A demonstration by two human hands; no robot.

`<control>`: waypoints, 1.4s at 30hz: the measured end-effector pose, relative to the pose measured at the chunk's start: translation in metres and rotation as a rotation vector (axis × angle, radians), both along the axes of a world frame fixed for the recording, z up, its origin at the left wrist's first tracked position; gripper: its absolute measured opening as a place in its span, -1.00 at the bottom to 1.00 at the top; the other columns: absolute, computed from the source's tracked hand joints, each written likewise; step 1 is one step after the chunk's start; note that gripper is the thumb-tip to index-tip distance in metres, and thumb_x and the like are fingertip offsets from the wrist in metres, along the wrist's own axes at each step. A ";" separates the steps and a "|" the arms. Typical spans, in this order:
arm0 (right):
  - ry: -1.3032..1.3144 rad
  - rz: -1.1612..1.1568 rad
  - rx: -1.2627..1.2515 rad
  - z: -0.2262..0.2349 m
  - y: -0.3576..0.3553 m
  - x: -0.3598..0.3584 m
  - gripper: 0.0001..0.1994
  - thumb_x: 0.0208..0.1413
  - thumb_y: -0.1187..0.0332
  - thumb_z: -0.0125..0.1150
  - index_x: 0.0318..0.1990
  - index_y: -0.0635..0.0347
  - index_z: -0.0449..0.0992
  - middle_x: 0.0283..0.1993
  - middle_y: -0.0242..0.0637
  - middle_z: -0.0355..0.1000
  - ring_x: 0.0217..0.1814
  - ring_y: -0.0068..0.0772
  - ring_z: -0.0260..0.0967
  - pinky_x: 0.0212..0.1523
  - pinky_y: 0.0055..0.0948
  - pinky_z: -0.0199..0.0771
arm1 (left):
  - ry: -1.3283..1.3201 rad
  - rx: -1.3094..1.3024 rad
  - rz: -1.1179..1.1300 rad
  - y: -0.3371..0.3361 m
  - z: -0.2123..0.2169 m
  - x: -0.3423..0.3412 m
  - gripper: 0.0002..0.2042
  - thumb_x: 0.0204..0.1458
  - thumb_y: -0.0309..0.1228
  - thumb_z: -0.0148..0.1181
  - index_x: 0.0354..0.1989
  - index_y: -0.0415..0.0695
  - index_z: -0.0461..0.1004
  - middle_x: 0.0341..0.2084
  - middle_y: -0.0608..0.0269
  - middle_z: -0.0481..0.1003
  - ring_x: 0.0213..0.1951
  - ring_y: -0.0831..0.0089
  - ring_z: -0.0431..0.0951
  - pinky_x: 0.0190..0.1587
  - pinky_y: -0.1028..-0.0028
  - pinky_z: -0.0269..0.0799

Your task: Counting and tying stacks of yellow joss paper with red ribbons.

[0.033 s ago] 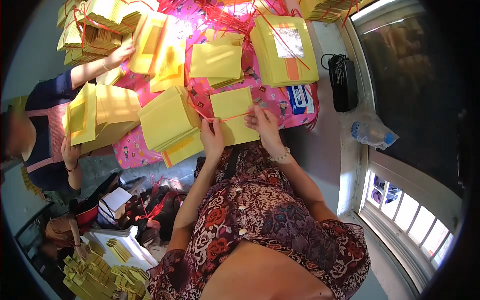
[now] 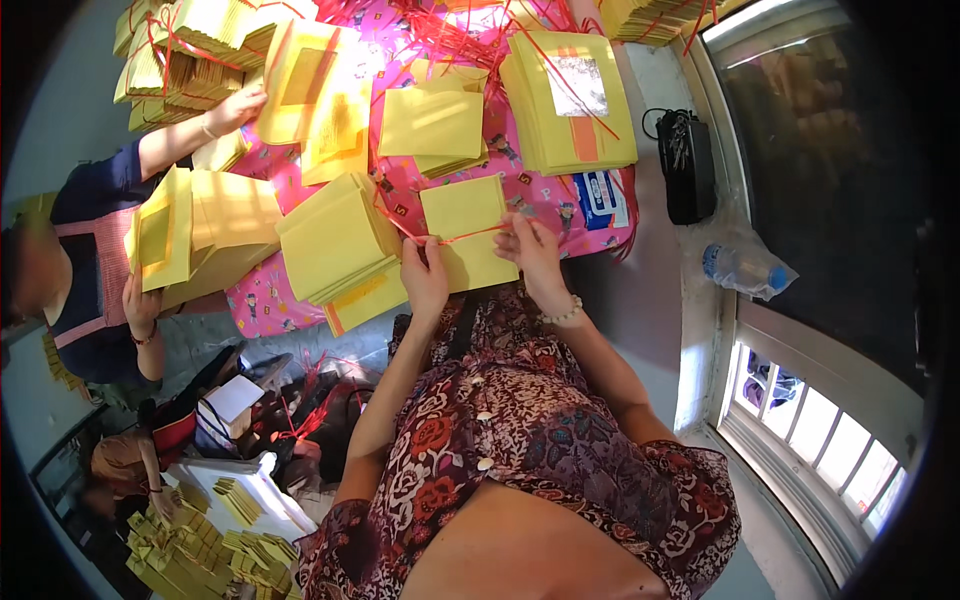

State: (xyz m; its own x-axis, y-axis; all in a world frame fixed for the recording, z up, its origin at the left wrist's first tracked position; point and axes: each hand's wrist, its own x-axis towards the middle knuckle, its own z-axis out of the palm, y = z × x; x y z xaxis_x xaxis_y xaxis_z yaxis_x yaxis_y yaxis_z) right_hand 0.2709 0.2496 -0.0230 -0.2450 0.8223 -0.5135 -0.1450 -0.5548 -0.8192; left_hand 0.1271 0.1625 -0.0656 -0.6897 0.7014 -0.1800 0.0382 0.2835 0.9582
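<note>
A thin red plastic string (image 2: 474, 237) runs across a flat yellow paper stack (image 2: 463, 203) on the table just in front of me. My left hand (image 2: 425, 283) pinches the string near the stack's left side. My right hand (image 2: 533, 262) grips its other stretch at the stack's right edge, fingers curled. Between the two hands the string looks nearly taut. Left of my left hand leans a thicker yellow paper stack (image 2: 335, 238), with another stretch of red string by its right edge.
A pink patterned cloth (image 2: 265, 300) covers the table. More yellow stacks (image 2: 430, 120) and a pile of red strings (image 2: 445, 40) lie farther back. At left, a co-worker's hands (image 2: 238, 108) handle yellow paper. A black case (image 2: 688, 180) and plastic bottle (image 2: 735, 268) are on the right ledge.
</note>
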 end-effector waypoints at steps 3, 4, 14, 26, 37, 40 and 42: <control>-0.055 -0.033 -0.020 -0.008 0.003 0.012 -0.71 0.26 0.18 0.00 -0.11 0.23 0.46 -0.30 -0.38 0.42 -0.35 -0.58 0.41 -0.34 -0.54 0.50 | 0.012 0.009 0.020 0.002 -0.003 -0.002 -0.82 0.20 -0.35 -0.04 -0.31 -0.23 0.35 -0.50 0.20 0.41 -0.40 0.47 0.40 -0.29 0.44 0.33; -0.062 -0.038 -0.044 -0.012 0.004 0.016 -0.72 0.25 0.18 0.01 -0.11 0.21 0.46 -0.33 -0.41 0.41 -0.39 -0.61 0.39 -0.39 -0.56 0.48 | 0.010 -0.001 0.021 0.002 -0.004 -0.002 -0.82 0.20 -0.35 -0.04 -0.31 -0.23 0.35 -0.50 0.20 0.41 -0.40 0.47 0.40 -0.29 0.44 0.33; -0.067 -0.027 -0.213 -0.051 0.019 0.024 -0.77 0.16 0.18 0.17 -0.32 0.16 0.42 -0.47 -0.44 0.38 -0.57 -0.68 0.26 -0.64 -0.66 0.26 | -0.378 0.030 0.167 0.006 -0.019 -0.008 -0.83 0.23 -0.32 -0.10 -0.36 -0.12 0.33 -0.59 0.47 0.28 -0.55 0.71 0.22 -0.51 0.64 0.15; -0.298 0.048 -0.133 -0.073 0.026 0.013 -0.77 0.20 0.17 0.11 -0.29 0.15 0.47 -0.49 -0.50 0.40 -0.53 -0.73 0.26 -0.59 -0.65 0.20 | -0.745 -0.090 0.235 0.003 -0.040 -0.023 -0.77 0.26 -0.31 -0.16 -0.26 -0.16 0.41 -0.40 0.30 0.48 -0.40 0.52 0.44 -0.34 0.51 0.34; -0.543 0.066 0.136 -0.123 0.031 0.016 -0.79 0.21 0.26 0.08 -0.21 0.22 0.51 -0.43 -0.46 0.45 -0.47 -0.67 0.32 -0.45 -0.64 0.30 | -1.143 -0.175 0.236 0.009 -0.049 -0.033 -0.65 0.31 -0.29 -0.30 -0.04 -0.26 0.38 -0.13 0.06 0.49 -0.16 0.26 0.52 -0.12 0.30 0.48; -0.642 0.109 0.239 -0.121 0.030 0.014 -0.77 0.20 0.24 0.10 -0.23 0.25 0.51 -0.44 -0.43 0.46 -0.45 -0.65 0.32 -0.42 -0.59 0.32 | -1.200 -0.128 0.216 0.009 -0.051 -0.033 -0.66 0.30 -0.28 -0.24 -0.04 -0.26 0.39 -0.15 0.07 0.50 -0.17 0.29 0.53 -0.13 0.33 0.49; -0.657 0.152 0.313 -0.116 0.028 0.011 -0.75 0.19 0.23 0.11 -0.24 0.27 0.50 -0.44 -0.41 0.46 -0.43 -0.62 0.33 -0.40 -0.55 0.33 | -1.059 -0.138 0.207 0.009 -0.054 -0.030 -0.73 0.23 -0.36 -0.14 -0.04 -0.24 0.40 -0.19 0.10 0.51 -0.22 0.34 0.55 -0.16 0.35 0.52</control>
